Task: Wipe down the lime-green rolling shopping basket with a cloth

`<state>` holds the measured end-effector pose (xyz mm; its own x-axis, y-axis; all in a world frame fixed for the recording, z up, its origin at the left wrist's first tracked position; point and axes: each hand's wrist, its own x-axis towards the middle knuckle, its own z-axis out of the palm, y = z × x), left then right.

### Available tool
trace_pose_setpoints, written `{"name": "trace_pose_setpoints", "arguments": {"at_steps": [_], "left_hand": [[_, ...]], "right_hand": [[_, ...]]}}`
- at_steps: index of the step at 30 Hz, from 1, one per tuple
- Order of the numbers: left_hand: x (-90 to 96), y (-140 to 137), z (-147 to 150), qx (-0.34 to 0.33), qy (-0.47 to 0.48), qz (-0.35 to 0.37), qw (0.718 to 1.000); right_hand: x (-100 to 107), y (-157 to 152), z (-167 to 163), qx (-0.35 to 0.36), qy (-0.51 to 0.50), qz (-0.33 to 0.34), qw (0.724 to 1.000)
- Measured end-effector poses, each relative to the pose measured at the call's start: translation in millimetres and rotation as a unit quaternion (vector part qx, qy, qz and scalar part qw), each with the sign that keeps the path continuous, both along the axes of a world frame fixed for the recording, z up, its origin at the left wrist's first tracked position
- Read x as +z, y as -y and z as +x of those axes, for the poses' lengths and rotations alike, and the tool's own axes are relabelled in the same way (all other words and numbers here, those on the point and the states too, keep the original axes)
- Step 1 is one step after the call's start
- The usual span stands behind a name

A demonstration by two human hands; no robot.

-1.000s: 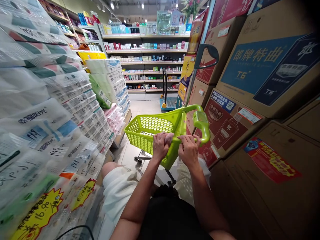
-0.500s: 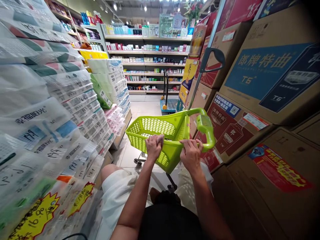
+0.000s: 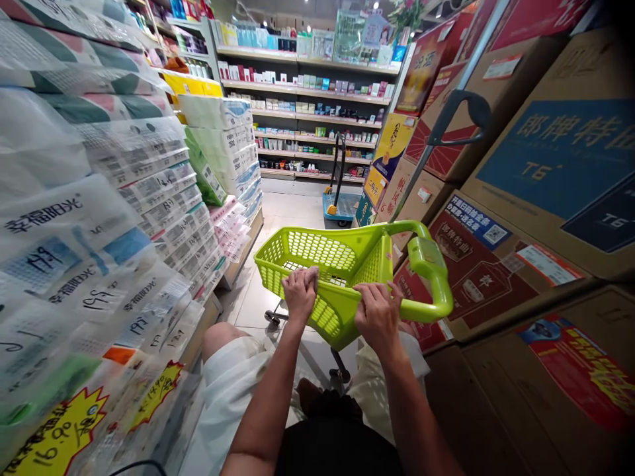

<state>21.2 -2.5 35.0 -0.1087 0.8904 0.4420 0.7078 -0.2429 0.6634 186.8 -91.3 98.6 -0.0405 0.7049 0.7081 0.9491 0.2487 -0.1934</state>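
A bright green plastic shopping cart (image 3: 370, 334) stands turned sideways in front of me, its handle to the right. Its perforated basket has nothing visible inside. My left hand (image 3: 299, 297) is closed at the near rim, around a small pinkish-grey cloth (image 3: 312, 273) that pokes out by the fingertips. Farther right along the same rim, my right hand (image 3: 378, 316) has its fingers bent over the edge, gripping the cart near where the handle begins.
Stacked tissue packs (image 3: 163, 192) with price signs line the left side. Cardboard boxes (image 3: 550, 192) rise on the right, with a dark pole handle (image 3: 459, 119) before them. A blue platform trolley (image 3: 342, 208) stands ahead, before shelves of small goods (image 3: 307, 86).
The view has tilted down a little. The cart's handle end appears farther right and nearer. My left hand has shifted slightly left along the rim, and my right hand sits farther from the handle.
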Motion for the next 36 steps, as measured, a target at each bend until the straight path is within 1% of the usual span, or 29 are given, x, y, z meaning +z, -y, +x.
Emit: {"name": "trace_pose_setpoints", "arguments": {"at_steps": [1, 4, 5, 6, 8, 9, 10, 11, 13, 14, 15, 17, 18, 21, 22, 23, 26, 27, 28, 32, 33, 36], "left_hand": [[-1.7, -2, -3, 0.005, -0.001, -0.001, 1.000], [-5.8, -6, -9, -0.056, -0.020, 0.020, 0.998], [-6.3, -9, -13, -0.061, -0.023, 0.019, 0.998], [-6.3, -12, -17, -0.047, -0.022, 0.011, 0.999], [-4.8, -22, -28, 0.013, -0.014, -0.018, 1.000], [-3.7, -28, -35, 0.032, -0.013, -0.029, 0.999], [-2.5, -34, -41, 0.028, -0.017, -0.035, 0.999], [-1.4, -39, -48, 0.003, -0.026, -0.034, 0.999], [0.2, -48, -59, -0.070, -0.050, -0.026, 0.996], [0.8, -51, -64, -0.086, -0.058, -0.026, 0.994], [1.1, -53, -68, -0.077, -0.061, -0.031, 0.995], [0.9, -56, -72, -0.040, -0.058, -0.048, 0.996], [0.4, -56, -74, -0.037, -0.058, -0.052, 0.996], [-1.3, -62, -77, -0.091, -0.069, -0.046, 0.992], [-1.4, -66, -80, -0.090, -0.070, -0.047, 0.992], [-1.2, -71, -83, -0.065, -0.065, -0.053, 0.994], [-0.1, -91, -99, 0.065, -0.047, -0.080, 0.994], [-0.3, -96, -103, 0.091, -0.047, -0.083, 0.991], [-0.7, -101, -106, 0.098, -0.053, -0.082, 0.990], [-2.6, -117, -116, 0.038, -0.093, -0.072, 0.992], [-2.3, -123, -121, 0.045, -0.096, -0.081, 0.991], [-1.8, -139, -138, 0.109, -0.083, -0.124, 0.983]], "right_hand": [[0, -2, -2, 0.005, 0.003, -0.004, 1.000], [0, -10, -8, 0.018, 0.009, -0.013, 1.000], [1, -12, -9, 0.021, 0.011, -0.015, 1.000], [2, -15, -11, 0.023, 0.012, -0.016, 1.000], [3, -20, -13, 0.024, 0.013, -0.014, 1.000], [4, -23, -14, 0.024, 0.014, -0.012, 1.000], [5, -25, -15, 0.024, 0.014, -0.011, 1.000], [6, -27, -16, 0.025, 0.015, -0.010, 1.000], [7, -30, -18, 0.024, 0.018, -0.009, 0.999], [7, -31, -19, 0.023, 0.019, -0.009, 0.999], [7, -33, -20, 0.022, 0.020, -0.009, 1.000], [6, -36, -21, 0.024, 0.021, -0.009, 0.999], [6, -38, -22, 0.028, 0.020, -0.011, 0.999], [5, -43, -24, 0.039, 0.021, -0.021, 0.999], [5, -45, -24, 0.040, 0.020, -0.024, 0.999], [6, -46, -25, 0.040, 0.020, -0.026, 0.999], [8, -48, -27, 0.043, 0.018, -0.027, 0.999], [9, -49, -27, 0.047, 0.018, -0.028, 0.998], [9, -49, -28, 0.050, 0.019, -0.029, 0.998], [9, -51, -30, 0.055, 0.020, -0.037, 0.998], [9, -52, -31, 0.056, 0.020, -0.038, 0.998], [8, -54, -34, 0.060, 0.019, -0.038, 0.997]]}}
